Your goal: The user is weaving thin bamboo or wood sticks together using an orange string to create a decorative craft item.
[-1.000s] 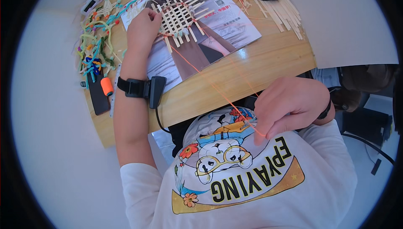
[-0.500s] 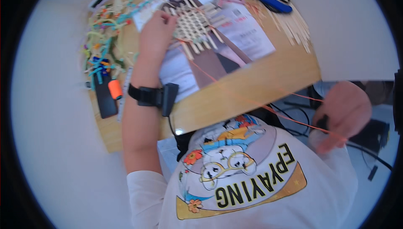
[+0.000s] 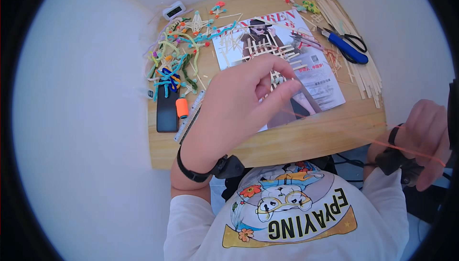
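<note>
A woven mat of pale wooden sticks (image 3: 260, 48) lies on the magazine (image 3: 330, 98), its near part hidden behind my left hand. My left hand (image 3: 239, 100) is raised in front of it, thumb and forefinger pinched near the mat's near stick ends; what they hold is hidden. An orange thread (image 3: 377, 141) runs from below those fingers to the right, past the table edge. Its far end is caught in the curled fingers of my right hand (image 3: 425, 132), which is out beyond the table's right side.
Blue-handled pliers (image 3: 346, 50) rest on a bundle of loose sticks (image 3: 334, 12) at right. On the left are tangled coloured pipe cleaners (image 3: 165, 65), a dark phone (image 3: 167, 112), an orange thread spool (image 3: 182, 108) and a ruler (image 3: 191, 115). A small digital clock (image 3: 174, 10) stands behind.
My left hand has moved from the mat's left edge to in front of its near side. My right hand has moved farther right with the thread. The view has shifted.
</note>
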{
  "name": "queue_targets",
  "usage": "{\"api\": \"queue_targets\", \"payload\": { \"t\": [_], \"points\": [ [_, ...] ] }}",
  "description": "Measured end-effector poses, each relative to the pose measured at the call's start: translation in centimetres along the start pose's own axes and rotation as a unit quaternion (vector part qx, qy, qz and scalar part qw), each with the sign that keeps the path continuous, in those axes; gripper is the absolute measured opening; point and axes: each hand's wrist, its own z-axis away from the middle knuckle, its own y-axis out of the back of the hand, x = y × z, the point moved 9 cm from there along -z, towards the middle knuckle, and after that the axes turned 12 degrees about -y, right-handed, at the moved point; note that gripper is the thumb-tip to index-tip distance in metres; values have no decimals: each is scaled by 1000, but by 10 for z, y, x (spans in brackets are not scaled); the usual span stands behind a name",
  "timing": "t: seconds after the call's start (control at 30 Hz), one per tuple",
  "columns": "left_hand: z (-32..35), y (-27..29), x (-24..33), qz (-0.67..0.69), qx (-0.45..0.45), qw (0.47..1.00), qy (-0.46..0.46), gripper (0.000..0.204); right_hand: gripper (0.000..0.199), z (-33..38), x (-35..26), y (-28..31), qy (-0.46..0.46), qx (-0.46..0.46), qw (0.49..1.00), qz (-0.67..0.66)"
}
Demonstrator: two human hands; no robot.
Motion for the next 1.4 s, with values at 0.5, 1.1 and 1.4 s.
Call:
{"api": "queue_targets", "payload": {
  "t": [0.5,1.1,1.4],
  "points": [
    [-14,-19,2,173,74,982,-10,35,22,-52,110,21,-31,228,971,-64],
    [28,208,-62,389,300,859,-143,37,24,80,158,54,-381,264,886,-20],
    [40,218,-61,430,300,838,-151,32,26,136,165,41,-408,230,883,-12]
  ]
}}
